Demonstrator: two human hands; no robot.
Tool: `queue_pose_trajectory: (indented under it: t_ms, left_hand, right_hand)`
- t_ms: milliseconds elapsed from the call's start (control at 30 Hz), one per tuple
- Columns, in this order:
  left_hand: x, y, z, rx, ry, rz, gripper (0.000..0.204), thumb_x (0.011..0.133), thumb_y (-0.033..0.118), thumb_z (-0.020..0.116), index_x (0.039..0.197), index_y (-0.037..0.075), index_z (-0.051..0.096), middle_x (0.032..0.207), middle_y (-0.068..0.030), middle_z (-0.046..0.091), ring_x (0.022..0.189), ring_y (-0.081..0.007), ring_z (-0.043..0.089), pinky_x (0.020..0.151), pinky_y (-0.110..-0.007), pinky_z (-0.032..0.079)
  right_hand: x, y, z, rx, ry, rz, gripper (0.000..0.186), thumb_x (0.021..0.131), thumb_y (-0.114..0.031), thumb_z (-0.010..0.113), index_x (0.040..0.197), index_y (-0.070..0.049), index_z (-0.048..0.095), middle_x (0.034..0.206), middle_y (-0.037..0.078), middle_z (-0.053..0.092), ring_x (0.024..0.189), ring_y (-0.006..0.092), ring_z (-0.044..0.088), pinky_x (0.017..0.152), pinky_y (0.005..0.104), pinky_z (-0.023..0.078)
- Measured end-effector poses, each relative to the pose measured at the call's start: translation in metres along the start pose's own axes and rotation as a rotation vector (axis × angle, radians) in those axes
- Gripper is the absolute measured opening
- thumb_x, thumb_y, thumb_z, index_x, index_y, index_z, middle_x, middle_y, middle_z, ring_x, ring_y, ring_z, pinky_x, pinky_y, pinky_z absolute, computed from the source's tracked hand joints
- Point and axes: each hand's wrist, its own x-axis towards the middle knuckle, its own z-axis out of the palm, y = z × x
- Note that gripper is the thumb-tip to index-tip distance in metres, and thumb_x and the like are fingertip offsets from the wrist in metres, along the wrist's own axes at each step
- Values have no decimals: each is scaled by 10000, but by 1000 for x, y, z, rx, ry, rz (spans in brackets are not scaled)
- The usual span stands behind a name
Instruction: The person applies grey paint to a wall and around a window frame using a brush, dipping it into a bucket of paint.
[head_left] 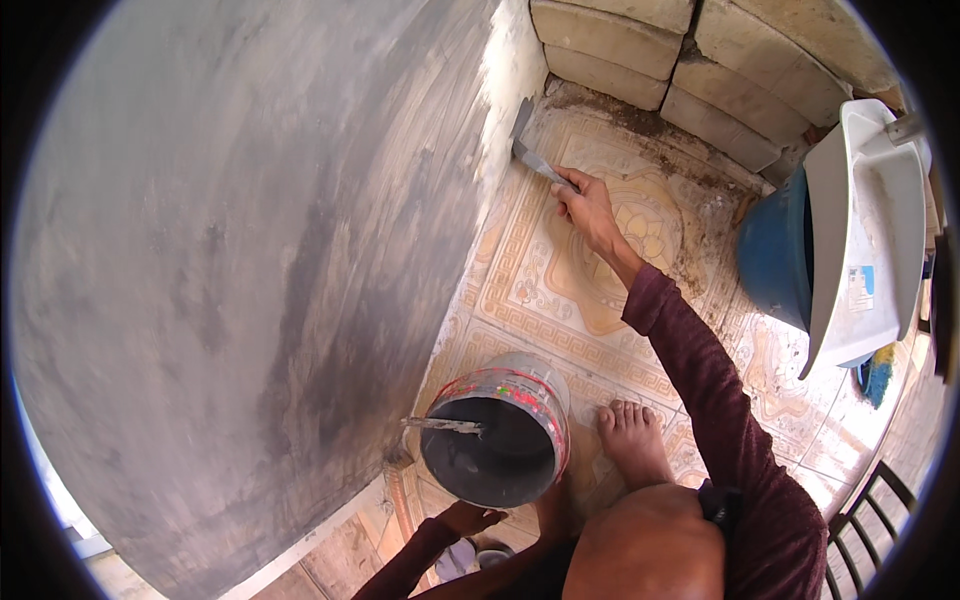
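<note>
My right hand [585, 205] is closed on a flat grey tool [540, 163], a scraper or brush, whose tip is at the foot of the grey-smeared wall [250, 250], beside a white unevenly coated strip near the corner. My left hand [472, 518] is at the near underside of a bucket [540, 408], fingers curled against it. The bucket holds a dark grey substance, and a coated stick [440, 424] lies across its rim. My bare foot [630, 440] rests on the tiles right of the bucket.
Stacked pale blocks [610, 45] stand along the back, with dirt at their base. On the right, a white plastic basin [870, 200] sits against a blue tub [770, 260], with a blue-and-yellow brush [876, 380] below. A dark slatted frame [865, 520] is at lower right. Patterned tiles [520, 280] cover the floor.
</note>
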Motion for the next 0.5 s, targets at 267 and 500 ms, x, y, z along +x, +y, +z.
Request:
queue_pose_trajectory:
  t_ms: [267, 500]
  left_hand:
    - [1, -7, -5, 95, -86, -59, 442, 947, 343, 625, 1261, 37, 573, 1230, -185, 620, 1159, -320, 568, 965, -401, 444]
    - [0, -6, -5, 85, -108, -43, 450, 953, 350, 616, 1270, 37, 563, 1215, -183, 624, 1138, -322, 578, 952, -407, 448]
  right_hand:
    - [-28, 10, 11, 18, -85, 46, 372, 912, -62, 562, 1268, 34, 600, 732, -31, 544, 577, 50, 484, 514, 215, 382]
    - [-62, 17, 25, -45, -188, 68, 393, 888, -51, 539, 1268, 27, 605, 756, 3, 565, 603, 83, 503, 558, 249, 424]
